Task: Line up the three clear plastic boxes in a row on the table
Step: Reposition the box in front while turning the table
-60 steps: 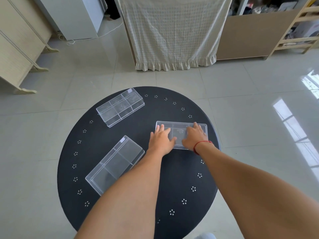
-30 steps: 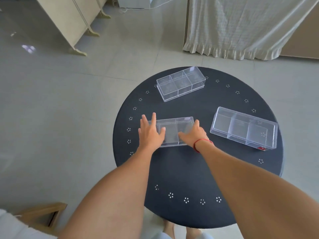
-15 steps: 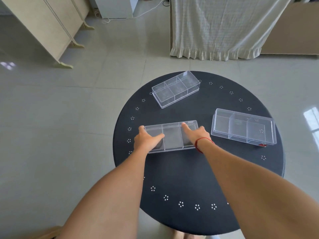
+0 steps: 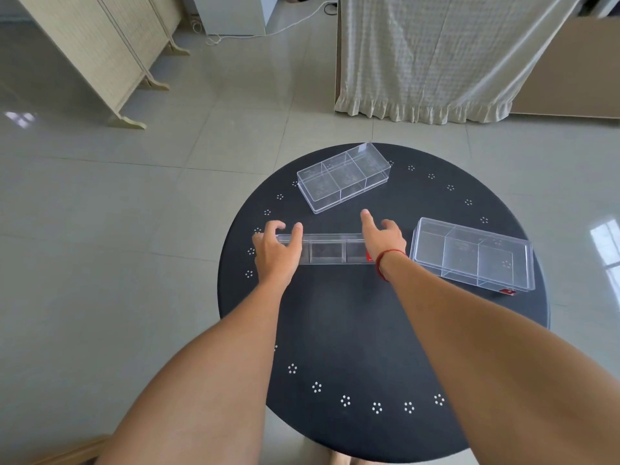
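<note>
Three clear plastic boxes with inner dividers are on a round black table (image 4: 335, 313). The nearest box (image 4: 327, 253) stands tipped up on its long side, so I see it edge-on. My left hand (image 4: 275, 253) grips its left end with curled fingers. My right hand (image 4: 382, 239), with a red cord at the wrist, holds its right end with the forefinger stretched out. A second box (image 4: 344, 177) lies flat and slanted at the table's far side. The third box (image 4: 473, 255) lies flat at the right, slightly slanted, with a red sticker at its near corner.
Grey floor tiles surround the table. A beige folding screen (image 4: 110, 52) stands at the back left. A pale frilled cloth (image 4: 432, 55) hangs at the back, with a white cable (image 4: 288, 25) on the floor beside it. A wooden edge (image 4: 67, 453) shows at the bottom left.
The box between my hands has turned from lying flat to standing on its long side. My fingers have shifted to its ends. The other two boxes stay where they were.
</note>
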Tool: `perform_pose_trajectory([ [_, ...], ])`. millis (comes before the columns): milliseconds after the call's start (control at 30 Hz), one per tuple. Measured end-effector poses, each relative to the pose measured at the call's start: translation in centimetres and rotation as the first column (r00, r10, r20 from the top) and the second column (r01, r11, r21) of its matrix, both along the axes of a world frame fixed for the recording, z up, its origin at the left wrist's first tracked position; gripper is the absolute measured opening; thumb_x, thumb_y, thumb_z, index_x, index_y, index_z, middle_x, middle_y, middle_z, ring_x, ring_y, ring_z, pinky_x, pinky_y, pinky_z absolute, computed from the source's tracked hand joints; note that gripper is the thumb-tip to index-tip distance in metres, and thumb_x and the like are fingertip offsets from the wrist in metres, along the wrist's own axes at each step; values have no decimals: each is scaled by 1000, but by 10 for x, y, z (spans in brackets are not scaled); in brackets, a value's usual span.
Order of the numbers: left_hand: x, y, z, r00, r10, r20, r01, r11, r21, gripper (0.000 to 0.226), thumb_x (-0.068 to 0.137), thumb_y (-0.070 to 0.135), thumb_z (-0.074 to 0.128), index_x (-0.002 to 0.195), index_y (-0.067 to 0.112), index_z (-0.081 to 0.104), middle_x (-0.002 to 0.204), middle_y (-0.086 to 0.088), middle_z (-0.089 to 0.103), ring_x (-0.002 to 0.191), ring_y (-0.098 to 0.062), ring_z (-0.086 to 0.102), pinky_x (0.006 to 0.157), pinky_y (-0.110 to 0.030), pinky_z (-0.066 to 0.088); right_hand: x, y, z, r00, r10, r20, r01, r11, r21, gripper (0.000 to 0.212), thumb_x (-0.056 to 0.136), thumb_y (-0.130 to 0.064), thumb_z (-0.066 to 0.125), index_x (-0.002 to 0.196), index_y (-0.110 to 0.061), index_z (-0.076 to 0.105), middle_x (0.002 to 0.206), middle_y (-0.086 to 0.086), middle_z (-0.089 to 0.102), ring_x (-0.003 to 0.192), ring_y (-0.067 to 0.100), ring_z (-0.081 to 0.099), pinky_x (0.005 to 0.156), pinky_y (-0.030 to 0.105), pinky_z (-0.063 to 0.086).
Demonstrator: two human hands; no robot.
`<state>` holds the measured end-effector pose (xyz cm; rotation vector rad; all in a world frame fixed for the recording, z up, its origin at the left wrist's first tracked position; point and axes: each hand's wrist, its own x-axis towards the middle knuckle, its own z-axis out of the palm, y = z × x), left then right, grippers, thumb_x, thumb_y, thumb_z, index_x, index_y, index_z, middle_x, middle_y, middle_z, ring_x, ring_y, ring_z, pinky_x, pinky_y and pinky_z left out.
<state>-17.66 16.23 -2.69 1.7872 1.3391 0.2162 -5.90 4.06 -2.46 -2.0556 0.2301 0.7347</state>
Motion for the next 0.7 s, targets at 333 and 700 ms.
perform_pose_trajectory([
  [333,-19,-32,-11,980,-141,-138,150,987,52,22,88,33,50,105,21,54,125,3,44,82,-24,55,72,-31,42,-23,-30,-10,991,122,56,-122,992,-3,51,85,-21,61,135,-11,53,133,11,58,106,27,64,97,39,53],
  [700,-33,-58,-34,870,-371,-324,400,916,24,70,91,37,54,153,34,21,164,0,-13,148,-27,17,108,-43,38,-36,-54,-35,854,479,203,-409,859,-307,63,81,-9,65,140,-12,44,159,12,24,144,30,31,112,42,38],
])
